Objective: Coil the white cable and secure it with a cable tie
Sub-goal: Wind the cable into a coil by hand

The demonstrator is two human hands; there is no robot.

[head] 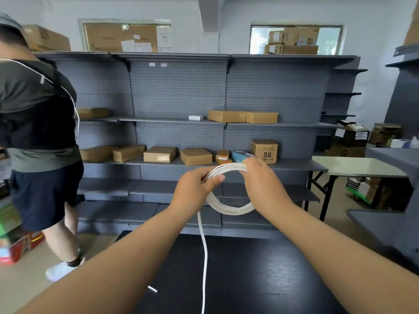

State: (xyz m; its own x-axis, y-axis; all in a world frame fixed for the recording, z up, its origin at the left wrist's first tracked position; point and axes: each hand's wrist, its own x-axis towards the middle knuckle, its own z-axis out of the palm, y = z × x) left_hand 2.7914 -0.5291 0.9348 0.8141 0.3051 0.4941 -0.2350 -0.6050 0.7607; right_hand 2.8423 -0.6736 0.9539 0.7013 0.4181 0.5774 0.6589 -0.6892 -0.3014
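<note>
The white cable (229,208) is wound into a round coil of several loops, held up in the air in front of me above the black table (260,275). My left hand (195,189) pinches the coil's left side, thumb across the strands. My right hand (263,182) grips the coil's upper right. A loose tail of the cable (204,257) hangs straight down from below my left hand and runs out of the bottom of the view. A small white piece (152,289), perhaps a cable tie, lies on the table near my left forearm.
Grey pegboard shelving (179,105) with several brown parcels stands right behind the table. Another person (38,137) in dark clothes stands at the left, close to the shelves. A folding table (358,166) and stacked cartons are at the right.
</note>
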